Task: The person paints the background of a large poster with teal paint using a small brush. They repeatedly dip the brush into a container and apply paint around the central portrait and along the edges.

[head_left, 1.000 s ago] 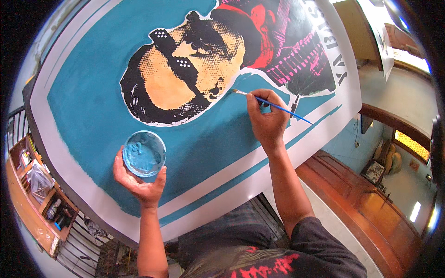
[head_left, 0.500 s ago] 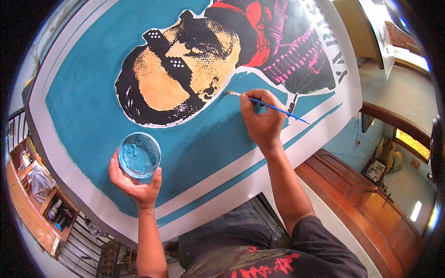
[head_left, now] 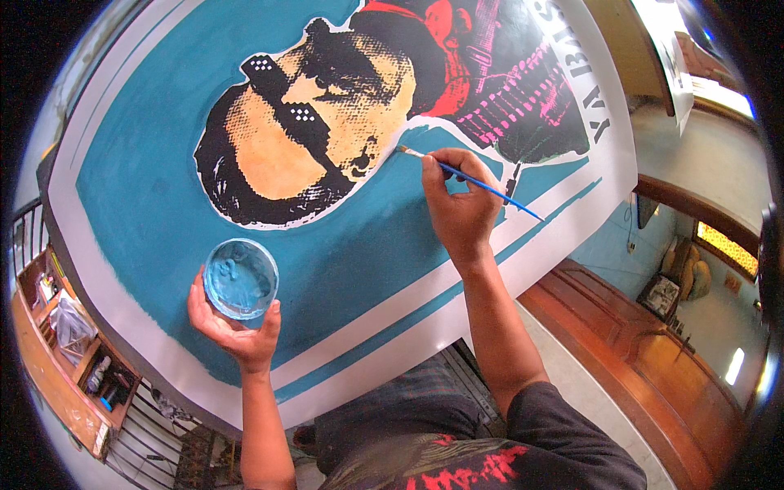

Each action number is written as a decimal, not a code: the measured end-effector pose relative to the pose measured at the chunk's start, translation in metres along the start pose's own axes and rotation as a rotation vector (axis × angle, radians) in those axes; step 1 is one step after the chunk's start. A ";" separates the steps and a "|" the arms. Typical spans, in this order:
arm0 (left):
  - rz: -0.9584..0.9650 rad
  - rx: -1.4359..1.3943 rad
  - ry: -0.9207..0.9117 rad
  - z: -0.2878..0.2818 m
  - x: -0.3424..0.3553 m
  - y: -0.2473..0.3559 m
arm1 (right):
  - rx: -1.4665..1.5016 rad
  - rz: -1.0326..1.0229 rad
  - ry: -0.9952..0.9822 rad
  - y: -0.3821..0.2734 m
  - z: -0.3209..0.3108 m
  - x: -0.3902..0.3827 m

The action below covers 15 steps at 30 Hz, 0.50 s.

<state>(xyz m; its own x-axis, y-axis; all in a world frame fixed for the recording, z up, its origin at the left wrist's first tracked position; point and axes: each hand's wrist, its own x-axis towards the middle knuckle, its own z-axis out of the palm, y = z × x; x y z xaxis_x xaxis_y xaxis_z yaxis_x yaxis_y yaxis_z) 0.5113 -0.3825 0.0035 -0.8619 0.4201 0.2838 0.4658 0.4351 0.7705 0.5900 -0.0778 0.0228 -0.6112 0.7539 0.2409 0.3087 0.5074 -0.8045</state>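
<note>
A large painted portrait poster (head_left: 155, 245) lies before me, seen sideways, with a teal background around a black and peach head in dark pixel glasses. Wrapped round a clear round tub (head_left: 273, 282) of light blue paint, my left hand (head_left: 237, 331) holds it over the lower left of the teal area. My right hand (head_left: 461, 204) pinches a thin paintbrush (head_left: 490, 189) with a blue handle. Its bristle tip is at the teal beside the white outline, just right of the chin. Whether the bristles touch the surface I cannot tell.
At the lower left stands a wooden shelf (head_left: 65, 400) with a plastic bag and small items, beside black metal bars (head_left: 147, 445). A brown wooden panel (head_left: 637, 351) lies at the right. Farther right are a blue wall and a yellow-lit opening (head_left: 725, 249).
The brush tip has moved slightly up along the white outline, with my right hand following. The view has shifted a little; my left hand still holds the tub.
</note>
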 end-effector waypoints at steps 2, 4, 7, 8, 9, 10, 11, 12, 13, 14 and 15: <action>-0.009 0.000 -0.002 0.000 0.000 0.000 | -0.033 0.022 0.014 0.006 0.001 0.003; -0.023 0.010 -0.006 -0.001 -0.001 0.002 | -0.050 0.028 0.070 0.012 -0.001 0.008; -0.017 0.023 -0.004 -0.002 -0.002 0.000 | -0.054 0.052 0.107 0.011 -0.006 0.012; -0.019 0.017 -0.003 -0.003 -0.002 0.000 | -0.052 0.062 0.112 0.010 -0.007 0.013; -0.021 0.010 -0.002 -0.002 -0.002 0.000 | -0.057 0.045 0.098 0.008 -0.008 0.011; -0.022 0.003 -0.001 -0.002 -0.001 0.000 | -0.063 0.028 0.083 0.005 -0.008 0.009; -0.023 0.004 -0.001 -0.002 -0.001 0.000 | -0.069 0.012 0.068 0.003 -0.007 0.007; -0.023 0.005 -0.001 -0.002 -0.001 0.001 | -0.048 0.005 0.058 0.002 -0.004 0.006; -0.024 0.006 -0.001 -0.002 -0.001 0.001 | -0.028 -0.001 0.047 0.001 -0.002 0.004; -0.016 0.020 -0.008 -0.002 0.000 0.001 | -0.009 -0.008 0.037 0.002 0.000 0.003; -0.009 0.033 -0.015 -0.003 0.000 0.001 | -0.012 -0.011 0.057 0.008 0.000 0.002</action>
<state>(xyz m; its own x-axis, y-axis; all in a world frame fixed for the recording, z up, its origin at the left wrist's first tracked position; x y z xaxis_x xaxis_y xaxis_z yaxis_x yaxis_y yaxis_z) 0.5111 -0.3840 0.0063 -0.8632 0.4278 0.2682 0.4645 0.4648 0.7537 0.5909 -0.0719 0.0168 -0.5724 0.7706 0.2804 0.3114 0.5206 -0.7950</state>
